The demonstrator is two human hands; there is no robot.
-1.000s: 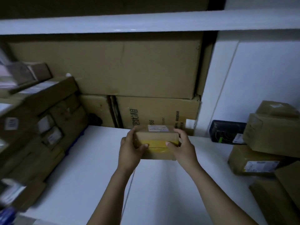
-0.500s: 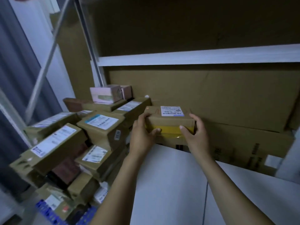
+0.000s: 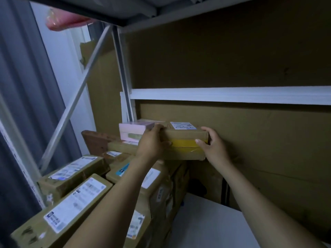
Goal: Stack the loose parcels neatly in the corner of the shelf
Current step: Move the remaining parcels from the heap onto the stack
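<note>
A storeroom or parcel depot — metal shelving (image 3: 231,94) piled with labelled cardboard parcels (image 3: 75,199) and flattened cartons (image 3: 250,136).

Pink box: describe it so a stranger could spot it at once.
Under the white shelf beam, find the corner pile of brown parcels. On top, beside the left hand, sits the pink box, pale pink against the brown cardboard around it.

You face a white shelf crossbeam (image 3: 231,94) in dim light. Cardboard backing (image 3: 232,56) spans above and below it; a diagonal brace (image 3: 74,97) and grey curtain (image 3: 21,86) stand left.
</note>
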